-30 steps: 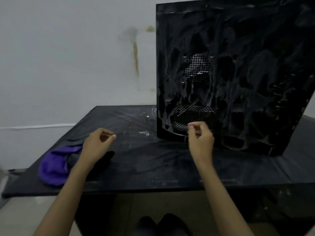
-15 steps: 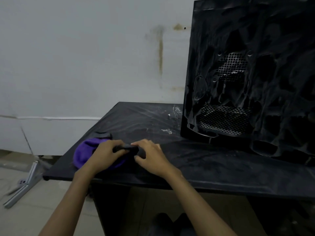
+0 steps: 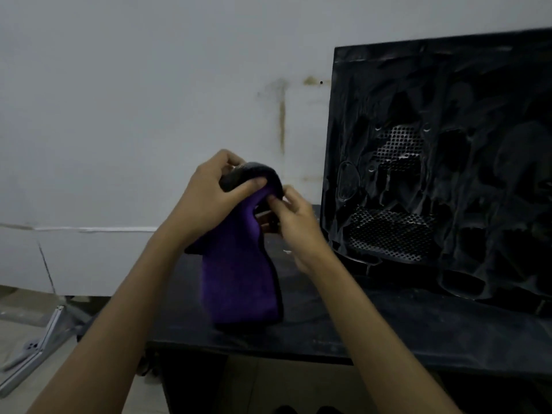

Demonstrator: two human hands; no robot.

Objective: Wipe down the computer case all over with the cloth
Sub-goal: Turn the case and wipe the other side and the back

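- Cloth (image 3: 239,273): purple, with a dark face turned over at the top. It is held up in front of the worktop, between the two hands, and its lower end hangs down. Whether that end touches the worktop cannot be told, as the lower edge is lost in shadow.
- Left hand (image 3: 209,201): curled round the top of the cloth, with the thumb laid across the front and the fingers wrapped behind.
- Right hand (image 3: 294,216): the cloth's edge is pinched by its fingertips, just beside the left thumb.
- Case (image 3: 442,174): black, stood upright at the right of the worktop, with a broad side panel turned to the camera. The panel is covered in pale streaks and smears. Two perforated vent patches are seen, one above the other. The case is near the right hand but untouched by either hand.
- Worktop (image 3: 388,330): black and dull, marked with pale smears and a few white flecks near the case's foot.
- Wall (image 3: 119,100): pale, with a brownish vertical stain left of the case.
- Floor, lower left: a grey metal frame (image 3: 38,348) lies there.
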